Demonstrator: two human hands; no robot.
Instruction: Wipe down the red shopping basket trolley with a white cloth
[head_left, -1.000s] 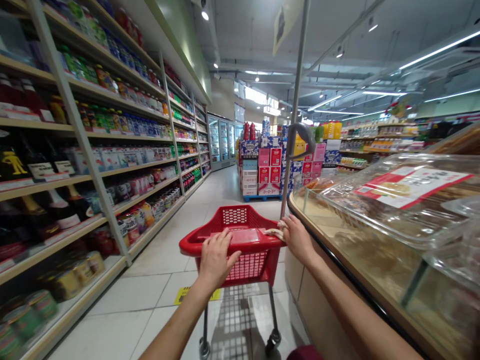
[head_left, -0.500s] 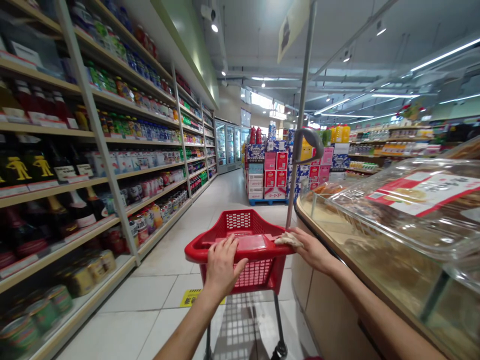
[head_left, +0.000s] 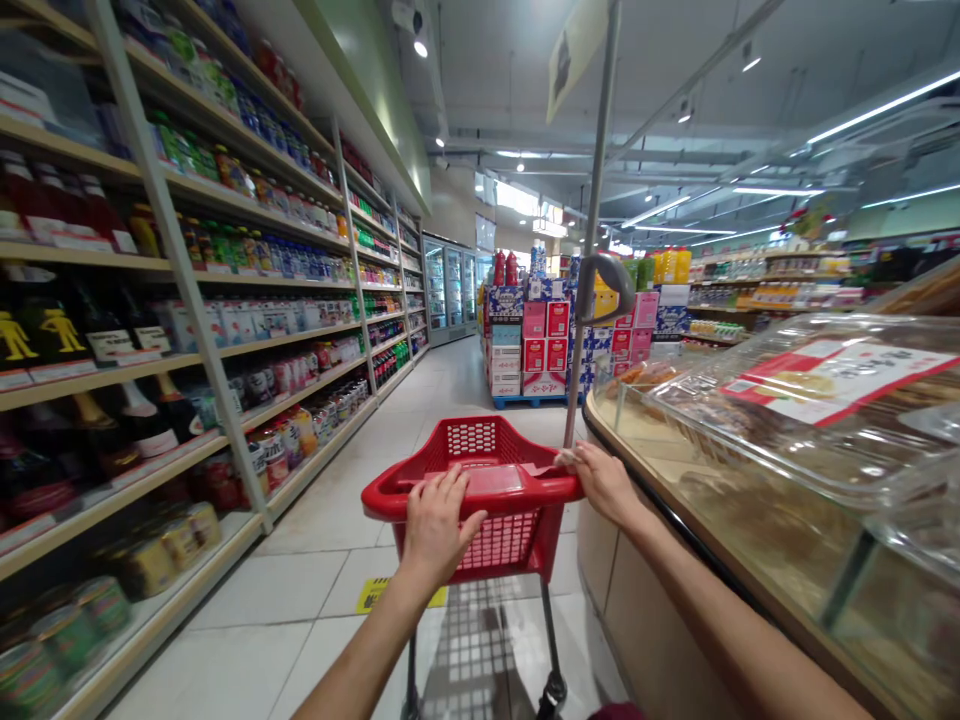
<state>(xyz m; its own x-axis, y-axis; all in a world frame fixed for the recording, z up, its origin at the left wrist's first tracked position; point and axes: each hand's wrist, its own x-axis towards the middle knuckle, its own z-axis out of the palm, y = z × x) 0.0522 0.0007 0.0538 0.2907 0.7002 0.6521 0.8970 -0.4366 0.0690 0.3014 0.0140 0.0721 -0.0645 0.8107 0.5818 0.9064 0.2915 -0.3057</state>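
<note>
Resting palm-down on the red handle (head_left: 517, 492) of the shopping cart (head_left: 517, 545), your left hand (head_left: 435, 535) is lying loosely open, fingers draping over the bar, thumb pointing off to the side, nothing sitting in its palm. Over at the right end, your right hand (head_left: 607, 485) is curling its fingers over a pale cloth (head_left: 564, 458), pressing it onto the red plastic; how tightly it is pinching, we cannot tell.

The cart is standing straight ahead of you, just beside the display counter (head_left: 637, 600), with a grey pole (head_left: 592, 220) rising beyond that right corner.

So, judging by the cloth, you're wiping down the handle and working its right end. The next move is probably calling for a sweep along the bar towards the middle, your left hand steadying the cart, then lifting clear as the cloth is reaching it.
</note>
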